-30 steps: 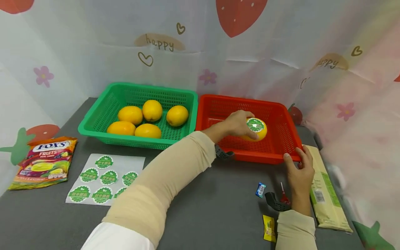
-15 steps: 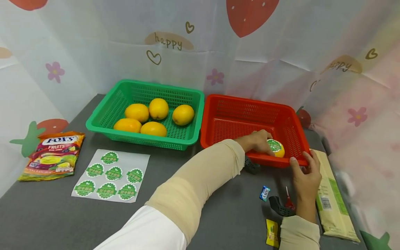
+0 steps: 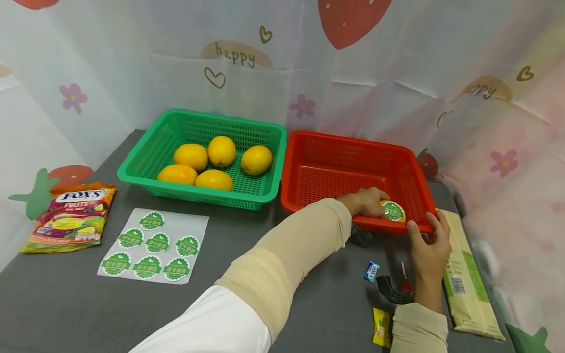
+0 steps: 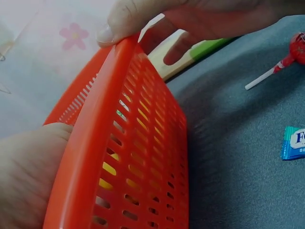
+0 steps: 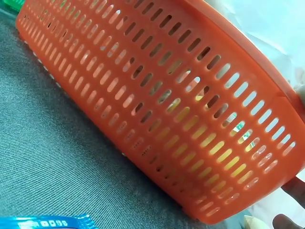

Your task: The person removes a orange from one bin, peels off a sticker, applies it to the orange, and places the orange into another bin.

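Note:
In the head view my left hand (image 3: pixel 370 202) is low inside the red basket (image 3: pixel 348 142), its fingers around the left side of a yellow-orange oval fruit (image 3: pixel 395 218) near the front wall. A round green-and-white sticker (image 3: pixel 393 210) faces up on this fruit. Part of the left hand is hidden behind the basket rim. My right hand (image 3: pixel 431 250) grips the basket's front right corner, with the thumb (image 4: pixel 123 21) on the rim in the left wrist view. Through the slots in the right wrist view, yellow fruit (image 5: pixel 209 139) shows close behind the front wall.
A green basket (image 3: pixel 145 147) with several similar fruits stands to the left. Before it lie a sticker sheet (image 3: pixel 194 225) and a FOX'S candy bag (image 3: pixel 72 220). Small candies (image 3: pixel 372 271), a lollipop (image 4: pixel 298 47) and a long pale packet (image 3: pixel 470 279) lie at the right.
My left hand has lowered the stickered fruit from above the red basket and moved it right, towards the front right corner. My right hand keeps its grip on the corner.

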Demonstrator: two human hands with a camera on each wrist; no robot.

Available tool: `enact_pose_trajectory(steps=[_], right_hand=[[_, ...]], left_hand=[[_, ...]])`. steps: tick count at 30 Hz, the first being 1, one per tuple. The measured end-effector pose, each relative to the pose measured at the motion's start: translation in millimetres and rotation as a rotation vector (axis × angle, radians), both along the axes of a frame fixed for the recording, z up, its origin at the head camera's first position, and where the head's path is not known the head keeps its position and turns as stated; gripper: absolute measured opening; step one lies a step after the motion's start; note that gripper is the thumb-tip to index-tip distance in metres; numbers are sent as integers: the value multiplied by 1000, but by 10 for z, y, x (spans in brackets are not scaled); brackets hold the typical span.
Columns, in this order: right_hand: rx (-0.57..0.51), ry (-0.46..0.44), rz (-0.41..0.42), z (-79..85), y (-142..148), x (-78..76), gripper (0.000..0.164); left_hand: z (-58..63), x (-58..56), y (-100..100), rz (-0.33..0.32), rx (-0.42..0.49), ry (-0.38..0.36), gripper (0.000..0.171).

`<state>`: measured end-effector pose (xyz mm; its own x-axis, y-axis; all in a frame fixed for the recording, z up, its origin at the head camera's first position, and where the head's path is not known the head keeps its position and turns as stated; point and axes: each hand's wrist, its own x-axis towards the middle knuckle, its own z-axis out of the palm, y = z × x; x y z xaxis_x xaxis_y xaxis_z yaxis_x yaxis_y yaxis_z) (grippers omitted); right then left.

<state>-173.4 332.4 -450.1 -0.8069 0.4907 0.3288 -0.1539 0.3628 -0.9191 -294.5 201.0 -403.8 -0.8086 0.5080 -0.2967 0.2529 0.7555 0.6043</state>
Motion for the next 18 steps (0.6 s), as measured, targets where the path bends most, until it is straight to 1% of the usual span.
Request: enact_pose_trajectory(steps=[2, 6, 8, 9, 10, 12, 14, 15, 18], right_hand=[[5, 8, -4, -60, 37, -25, 51], [22, 4, -12, -79, 44, -28, 50], [24, -2, -11, -86, 45, -32, 50], [25, -6, -11, -89, 46, -34, 51], [24, -9, -8, -91, 48, -36, 51], [23, -14, -5, -90, 55, -38, 51], [20, -17, -5, -81, 69, -35, 51], [19, -19, -8, -74, 80, -31, 51], [7, -20, -11, -74, 70, -51, 51]], left_hand=[[-17, -6, 12, 15, 23, -18, 63], [-29, -14, 1, 57, 83, -49, 71], [8, -10, -40, 85, 105, -63, 75], [41, -7, -72, 87, 113, -56, 76], [84, 0, -112, 86, 121, -44, 76], [206, 22, -216, 78, 156, -14, 74], [365, 64, -354, 39, 219, 27, 71], [451, 94, -437, 13, 254, 51, 70], [692, 203, -805, -54, 374, 93, 68]])
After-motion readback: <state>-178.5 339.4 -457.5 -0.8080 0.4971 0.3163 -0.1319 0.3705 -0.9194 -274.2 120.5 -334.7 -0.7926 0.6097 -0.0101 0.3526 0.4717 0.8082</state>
